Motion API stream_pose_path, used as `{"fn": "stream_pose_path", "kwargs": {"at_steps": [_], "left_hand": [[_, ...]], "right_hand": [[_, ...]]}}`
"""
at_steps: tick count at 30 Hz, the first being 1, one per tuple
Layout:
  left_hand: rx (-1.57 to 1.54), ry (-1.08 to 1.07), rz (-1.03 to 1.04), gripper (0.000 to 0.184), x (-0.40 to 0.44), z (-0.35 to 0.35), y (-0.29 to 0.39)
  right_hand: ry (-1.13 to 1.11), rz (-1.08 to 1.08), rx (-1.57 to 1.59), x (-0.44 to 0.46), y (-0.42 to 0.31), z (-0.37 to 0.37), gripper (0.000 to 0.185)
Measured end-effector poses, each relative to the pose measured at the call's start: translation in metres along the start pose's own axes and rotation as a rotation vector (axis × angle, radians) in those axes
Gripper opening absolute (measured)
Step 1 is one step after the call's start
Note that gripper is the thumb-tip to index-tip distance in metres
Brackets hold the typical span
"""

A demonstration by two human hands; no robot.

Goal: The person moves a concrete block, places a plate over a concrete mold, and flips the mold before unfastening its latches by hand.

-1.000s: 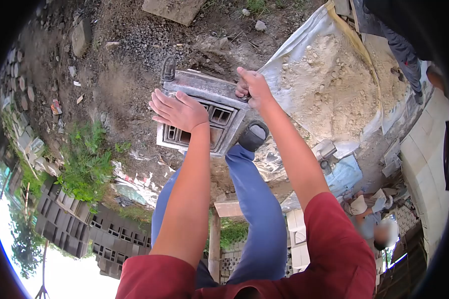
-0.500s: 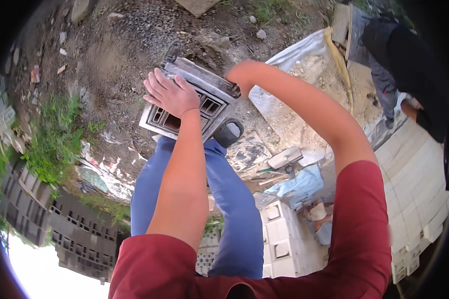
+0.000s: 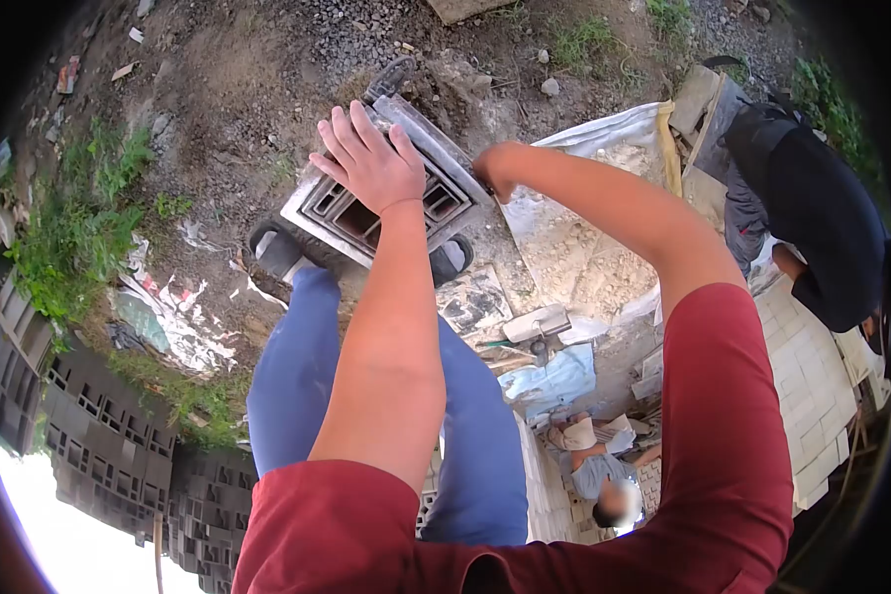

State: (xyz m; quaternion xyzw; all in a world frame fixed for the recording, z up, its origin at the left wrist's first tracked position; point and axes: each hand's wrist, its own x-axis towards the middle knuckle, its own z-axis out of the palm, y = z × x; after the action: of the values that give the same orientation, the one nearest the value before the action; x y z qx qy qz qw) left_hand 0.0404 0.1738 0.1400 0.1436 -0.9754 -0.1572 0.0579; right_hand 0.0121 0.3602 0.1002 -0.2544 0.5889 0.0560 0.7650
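Note:
A metal block mould [image 3: 449, 204] with square openings and a raised frame sits tilted between my feet. My left hand [image 3: 376, 166] lies over the mould's upper left part with its fingers spread, holding nothing. At the mould's right edge is my right hand [image 3: 495, 170], bent sharply at the wrist. Its fingers are mostly hidden, and what they hold cannot be made out. A looped metal part [image 3: 390, 77] stands at the mould's top end.
Pale sand [image 3: 589, 228] lies on a white sheet to the right. A trowel-like tool [image 3: 537, 324] and a blue sheet [image 3: 554, 381] are below it. One person [image 3: 812, 208] bends at the right; another [image 3: 604, 475] is lower right. Stacked blocks [image 3: 109, 426] stand lower left.
My right hand has gone from a raised fist to bent down at the mould's edge. The mould is turned further, and my left hand stays over it. The person at the right shows more fully.

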Motion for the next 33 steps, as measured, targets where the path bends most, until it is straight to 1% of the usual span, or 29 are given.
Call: {"fn": "stream_pose_path", "kwargs": {"at_steps": [2, 3, 5, 6, 8, 11, 13, 16, 22, 23, 25, 27, 28, 30, 31, 33], "left_hand": [[0.011, -0.006, 0.0, 0.057, 0.001, 0.0, 0.001], [0.005, 0.0, 0.007, 0.057, 0.002, 0.001, 0.001], [0.035, -0.023, 0.004, 0.057, 0.001, 0.0, 0.001], [0.033, -0.018, 0.007, 0.057, 0.001, 0.001, 0.001], [0.034, -0.011, 0.016, 0.056, 0.0, 0.002, 0.001], [0.03, 0.003, 0.029, 0.055, -0.001, 0.003, 0.0], [0.021, 0.013, 0.038, 0.055, -0.005, 0.004, 0.001], [0.034, 0.032, 0.055, 0.054, -0.003, 0.006, 0.0], [0.047, 0.027, 0.051, 0.054, -0.006, 0.007, -0.003], [0.04, 0.033, 0.05, 0.053, -0.006, 0.01, -0.001], [0.04, 0.033, 0.049, 0.053, -0.005, 0.007, -0.002], [0.053, 0.038, 0.053, 0.053, -0.005, 0.009, -0.003], [0.046, 0.036, 0.077, 0.053, -0.006, 0.01, -0.003], [0.092, 0.043, 0.077, 0.053, -0.006, 0.01, -0.004], [0.088, 0.038, 0.1, 0.053, -0.006, 0.011, -0.005], [0.106, 0.032, 0.098, 0.056, -0.008, 0.013, -0.005]], "right_hand": [[0.394, -0.052, -0.159, -0.008, 0.001, 0.013, 0.034], [0.402, -0.045, -0.157, -0.01, 0.003, 0.02, 0.034], [0.709, -0.118, -0.1, -0.016, 0.005, 0.034, 0.032], [0.718, -0.112, -0.091, -0.017, 0.008, 0.037, 0.032], [0.844, -0.179, -0.09, -0.013, 0.01, 0.044, 0.03], [0.935, -0.183, -0.098, -0.003, 0.013, 0.051, 0.03], [0.933, -0.183, -0.1, -0.005, 0.013, 0.055, 0.027], [1.004, -0.17, -0.117, -0.007, 0.011, 0.057, 0.02], [1.038, -0.147, -0.107, -0.007, 0.008, 0.06, 0.017], [1.055, -0.133, -0.112, -0.004, 0.01, 0.06, 0.017], [1.133, -0.176, -0.106, -0.001, 0.009, 0.059, 0.015], [1.044, -0.106, -0.117, -0.009, 0.007, 0.062, 0.017], [1.056, -0.092, -0.099, -0.012, 0.004, 0.069, 0.017], [1.399, -0.11, -0.004, -0.006, -0.002, 0.083, 0.025], [1.41, -0.096, 0.015, -0.003, -0.01, 0.098, 0.025], [1.774, 0.524, 0.226, 0.002, -0.028, 0.13, 0.043]]}}
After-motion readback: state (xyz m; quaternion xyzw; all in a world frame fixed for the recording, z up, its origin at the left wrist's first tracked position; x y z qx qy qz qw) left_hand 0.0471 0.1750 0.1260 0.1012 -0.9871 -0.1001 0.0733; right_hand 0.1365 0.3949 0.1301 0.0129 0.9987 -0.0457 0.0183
